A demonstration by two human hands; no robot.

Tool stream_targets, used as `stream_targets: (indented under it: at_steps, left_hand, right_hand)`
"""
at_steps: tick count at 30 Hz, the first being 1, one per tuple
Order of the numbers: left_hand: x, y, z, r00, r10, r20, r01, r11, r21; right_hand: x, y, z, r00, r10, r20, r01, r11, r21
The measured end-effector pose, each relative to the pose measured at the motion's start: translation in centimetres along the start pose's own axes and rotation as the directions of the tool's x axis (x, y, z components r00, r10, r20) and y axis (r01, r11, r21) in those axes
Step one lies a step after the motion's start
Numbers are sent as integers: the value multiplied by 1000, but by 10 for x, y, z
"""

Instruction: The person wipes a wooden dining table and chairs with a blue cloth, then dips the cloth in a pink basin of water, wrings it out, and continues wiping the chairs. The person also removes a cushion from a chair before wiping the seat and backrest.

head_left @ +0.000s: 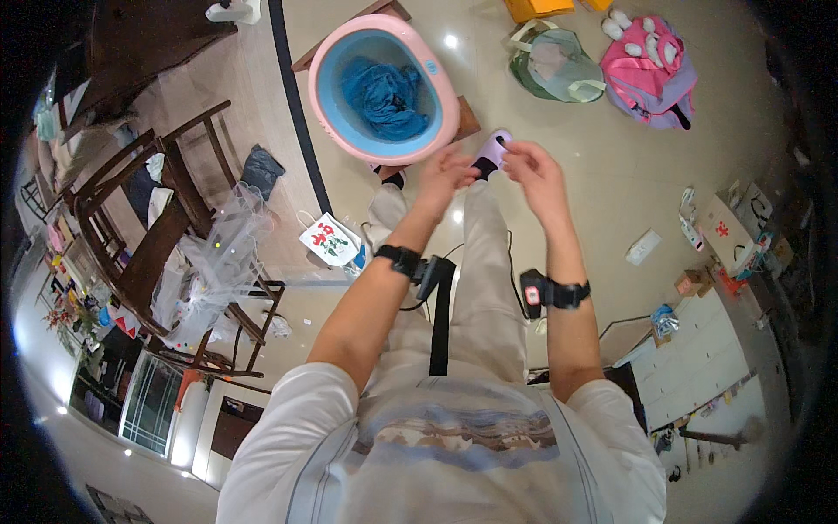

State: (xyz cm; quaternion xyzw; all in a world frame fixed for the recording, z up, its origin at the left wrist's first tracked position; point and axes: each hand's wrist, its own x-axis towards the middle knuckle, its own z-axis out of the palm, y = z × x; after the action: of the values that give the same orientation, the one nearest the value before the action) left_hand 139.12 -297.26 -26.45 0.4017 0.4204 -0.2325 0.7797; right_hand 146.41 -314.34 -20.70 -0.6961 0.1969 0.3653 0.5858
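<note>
My left hand [447,175] is raised just below the near right rim of a pink and blue plastic tub [452,98], its fingers bent. Dark blue wet-looking cloth [386,98] lies bunched inside the tub, which rests on a brown wooden support [467,119]. To the right, my right hand [531,167] hangs over the floor beside my lilac slipper [492,145], fingers curled and slightly blurred. I see no object in either hand, and the two hands are apart from each other and from the cloth. A black strap with a device sits on each forearm.
A green translucent bag [556,65] and a pink and lilac backpack [648,72] stand on the tiles at the upper right. At left are a dark wooden chair [157,255] draped with white tulle [222,262], a black plastic bag [262,170] and a white flowered paper bag [332,240].
</note>
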Motion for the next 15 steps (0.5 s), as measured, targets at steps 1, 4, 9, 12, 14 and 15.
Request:
stream_targets:
  at_steps: [1, 4, 9, 12, 14, 15]
  left_hand:
    - [3, 12, -21, 998, 52, -36, -53, 998, -25]
    - [17, 52, -79, 974, 173, -148, -188, 978, -88]
    - [71, 90, -141, 906, 352, -234, -343, 936, 80]
    - [102, 94, -156, 948, 281, -150, -280, 960, 32]
    - [113, 90, -157, 977, 159, -142, -163, 986, -19]
    - [117, 88, -156, 985, 91, -147, -101, 993, -60]
  right_hand:
    - [19, 3, 28, 995, -89, 39, 91, 995, -35]
    - [76, 20, 113, 923, -312, 227, 377, 853, -360]
    - [141, 70, 209, 976, -153, 153, 209, 481, -851]
    - [174, 82, 224, 947, -320, 16, 220, 612, -760]
    - [185, 79, 223, 953, -273, -131, 140, 780, -610]
    - [184, 76, 221, 989, -78, -123, 40, 958, -284]
